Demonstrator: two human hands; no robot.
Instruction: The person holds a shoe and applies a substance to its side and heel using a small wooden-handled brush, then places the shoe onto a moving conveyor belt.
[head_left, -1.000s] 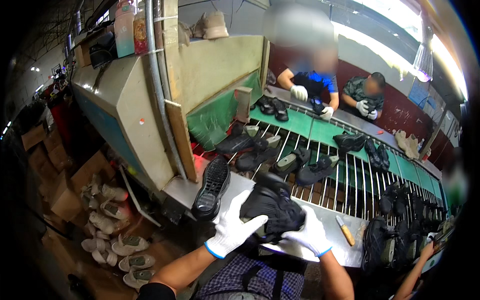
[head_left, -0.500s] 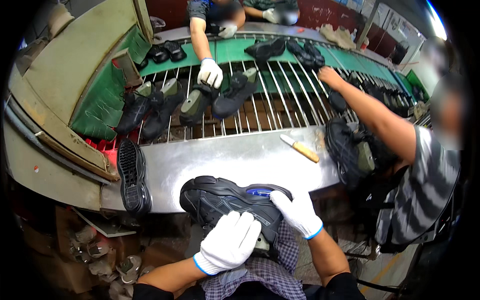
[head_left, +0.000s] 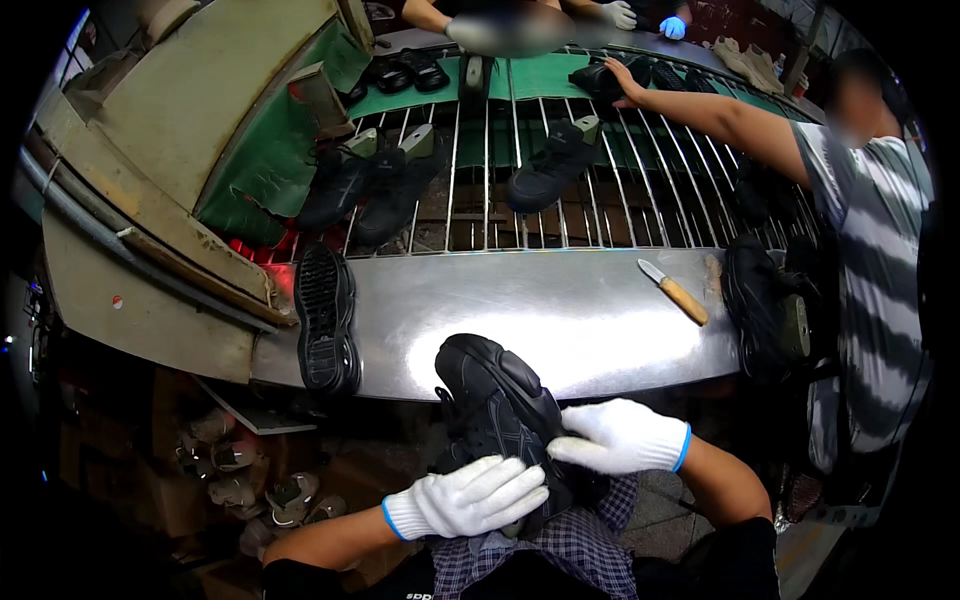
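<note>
A black sneaker [head_left: 490, 400] rests on my lap, its toe pointing up against the edge of the steel shelf [head_left: 560, 310]. My left hand [head_left: 470, 497], in a white glove, lies flat over the shoe's heel end and grips it. My right hand [head_left: 620, 437], also gloved in white, presses against the shoe's right side with fingers pointing left. A plaid cloth [head_left: 560, 545] covers my lap beneath the shoe.
Another black shoe [head_left: 325, 320] lies sole-up on the shelf's left end. A wooden-handled knife [head_left: 675, 293] lies at the right. Black shoes [head_left: 550, 165] ride the rod conveyor [head_left: 480, 200]. A person in a striped shirt [head_left: 870, 260] reaches across it. Shoe lasts [head_left: 240, 480] lie below left.
The sneaker has turned from lying sideways to standing toe-up on my lap. Both hands shifted down onto its lower part. The person at right stretched an arm farther across the conveyor.
</note>
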